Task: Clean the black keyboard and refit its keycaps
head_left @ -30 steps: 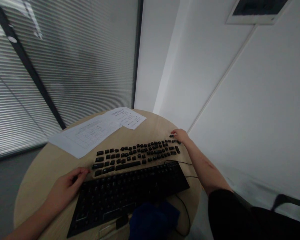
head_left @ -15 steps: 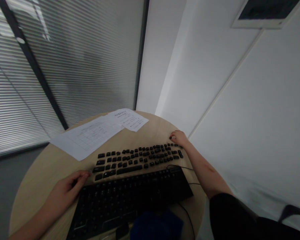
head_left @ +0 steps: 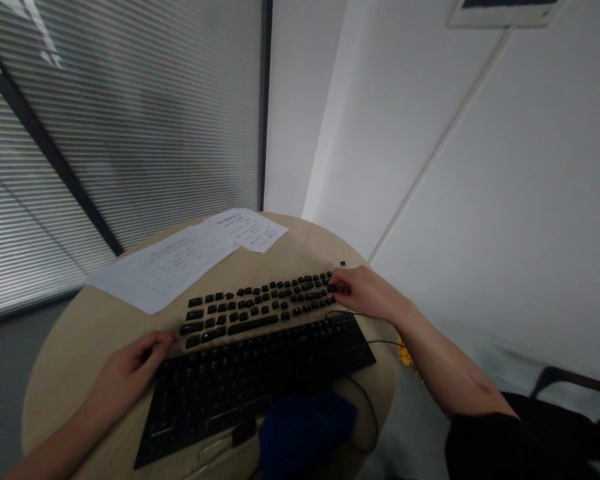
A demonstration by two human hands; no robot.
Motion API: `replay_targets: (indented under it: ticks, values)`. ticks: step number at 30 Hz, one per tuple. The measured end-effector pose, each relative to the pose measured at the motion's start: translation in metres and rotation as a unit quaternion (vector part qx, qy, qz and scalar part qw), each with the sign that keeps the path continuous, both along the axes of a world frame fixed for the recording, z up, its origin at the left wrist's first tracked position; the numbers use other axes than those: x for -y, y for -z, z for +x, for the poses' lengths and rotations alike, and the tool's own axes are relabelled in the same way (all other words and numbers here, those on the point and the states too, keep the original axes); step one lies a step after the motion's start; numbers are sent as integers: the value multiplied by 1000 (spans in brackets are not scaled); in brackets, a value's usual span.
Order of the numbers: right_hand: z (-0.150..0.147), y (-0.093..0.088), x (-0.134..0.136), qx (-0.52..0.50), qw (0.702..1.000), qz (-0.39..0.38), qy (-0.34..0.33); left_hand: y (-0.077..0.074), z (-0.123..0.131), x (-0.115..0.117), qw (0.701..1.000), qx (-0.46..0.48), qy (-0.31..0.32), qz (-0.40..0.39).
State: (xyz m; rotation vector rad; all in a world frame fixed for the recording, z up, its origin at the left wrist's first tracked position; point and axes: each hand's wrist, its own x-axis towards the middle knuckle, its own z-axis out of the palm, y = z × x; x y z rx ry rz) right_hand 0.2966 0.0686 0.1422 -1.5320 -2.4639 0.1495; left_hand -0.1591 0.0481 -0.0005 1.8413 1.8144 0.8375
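Loose black keycaps (head_left: 253, 311) lie in uneven rows across the table, above a black keyboard (head_left: 230, 393). My right hand (head_left: 356, 290) is at the right end of the rows, its fingers closed around a dark keycap (head_left: 332, 288); its palm side is partly hidden. One keycap (head_left: 343, 263) lies apart, just beyond that hand. My left hand (head_left: 133, 370) rests on the table by the keyboard's upper left corner, thumb and index tips together; anything between them is too small to make out.
Printed paper sheets (head_left: 167, 263) lie on the far left of the round wooden table (head_left: 60, 373). A blue cloth (head_left: 305, 430) and a tool with a dark end (head_left: 244, 431) are at the near edge. Thin cables (head_left: 373, 407) curve on the right. A wall stands behind.
My right hand has moved from the far end of the table back to the rows; the keycap at its fingertips there now lies alone. My left hand stays by the keyboard. The view has shifted slightly.
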Motion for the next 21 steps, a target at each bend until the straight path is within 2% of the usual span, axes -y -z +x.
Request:
replay_targets:
  ticks: [6,13,21]
  values:
    - [-7,-11,26,-1,1000,-25,-17,-3,2,1,1000,-8,3,-9]
    - [-9,-23,47,-10,998,-42,-35,3,0,-1,1000,-18,-6,-10]
    - [-5,-19,60,-32,997,-58,-45,-4,3,-1,1000,-22,1,-4]
